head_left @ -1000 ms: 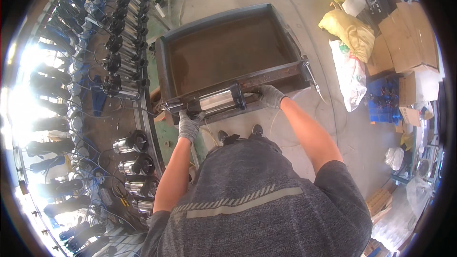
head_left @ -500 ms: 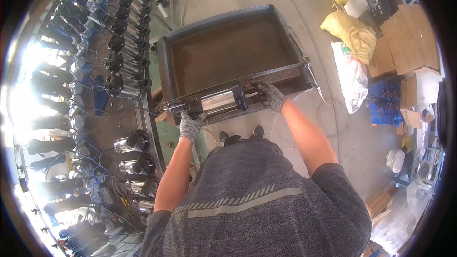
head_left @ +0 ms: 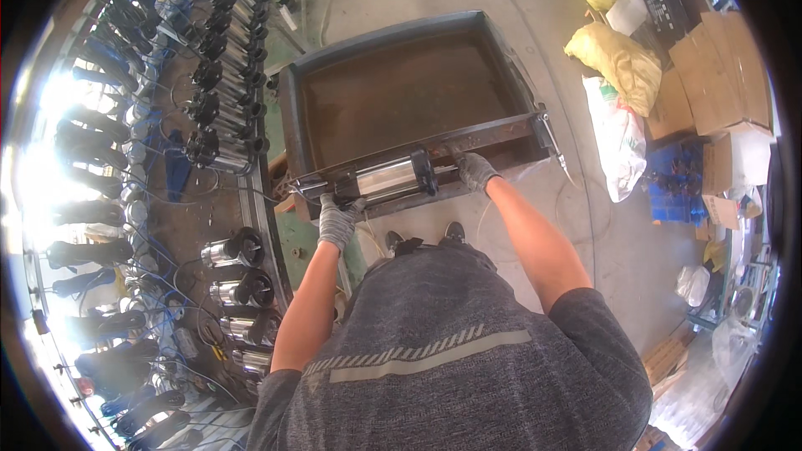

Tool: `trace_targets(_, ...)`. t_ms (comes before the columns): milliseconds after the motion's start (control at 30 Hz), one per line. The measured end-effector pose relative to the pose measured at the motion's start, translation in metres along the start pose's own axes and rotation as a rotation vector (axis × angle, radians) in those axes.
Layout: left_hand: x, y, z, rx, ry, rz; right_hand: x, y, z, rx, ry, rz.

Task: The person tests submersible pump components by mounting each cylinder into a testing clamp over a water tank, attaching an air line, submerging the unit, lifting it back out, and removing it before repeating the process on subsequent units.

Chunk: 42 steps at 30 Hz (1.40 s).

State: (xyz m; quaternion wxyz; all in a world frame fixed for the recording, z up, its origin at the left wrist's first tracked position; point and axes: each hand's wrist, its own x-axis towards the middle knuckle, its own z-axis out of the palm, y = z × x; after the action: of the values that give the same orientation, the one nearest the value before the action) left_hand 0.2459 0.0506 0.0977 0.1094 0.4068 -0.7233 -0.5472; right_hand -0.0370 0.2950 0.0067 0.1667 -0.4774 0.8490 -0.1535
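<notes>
A shiny steel cylinder with black ends, which looks like a submersible pump motor (head_left: 386, 179), lies sideways in the narrow trough along the near side of a dark metal tank (head_left: 409, 129). My left hand (head_left: 338, 221), in a grey knit glove, is closed round its left end, thumb and fingers against the near side. At the other end a thin pale shaft (head_left: 446, 169) sticks out past the black collar. My gloved right hand (head_left: 478, 172) has its fingers curled at the tip of that shaft; the fingertips are partly hidden.
Rows of similar steel motors (head_left: 234, 292) with cables stand on a rack to my left. A lever fitting (head_left: 547, 134) sits at the tank's right corner. Cardboard boxes (head_left: 718, 75), a yellow sack (head_left: 614, 58) and blue crates (head_left: 675, 179) are piled at the right.
My right hand has drawn back slightly to the right, its fingers now more curled in. The left hand stays at the motor's left end, and the motor looks unmoved in the trough.
</notes>
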Motion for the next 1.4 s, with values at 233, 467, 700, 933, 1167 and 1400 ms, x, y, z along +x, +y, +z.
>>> trace_targets(233, 0.001, -0.012, 0.002, -0.258, -0.039, -0.083, -0.027, -0.027, -0.053, 1.282, -0.224, 0.565)
trace_targets(467, 0.018, -0.045, 0.011, -0.487, -0.063, -0.101, -0.032, -0.003, -0.072, 1.456, -0.52, 0.248)
trace_targets(700, -0.001, -0.011, 0.003, -0.077, -0.076, -0.103, -0.003, -0.007, -0.055, 1.031, -0.49, 0.749)
trace_targets(933, 0.009, -0.025, 0.004, 0.159, -0.063, -0.125, 0.0, -0.013, -0.031, 0.792, -0.189, 0.395)
trace_targets(1167, 0.005, -0.018, 0.003, 0.101, -0.053, -0.092, 0.01, 0.001, -0.025, 1.13, -0.35, 0.698)
trace_targets(1400, 0.001, -0.009, 0.002, 0.092, -0.136, -0.196, -0.018, 0.02, -0.037, 1.138, -0.372, 0.454)
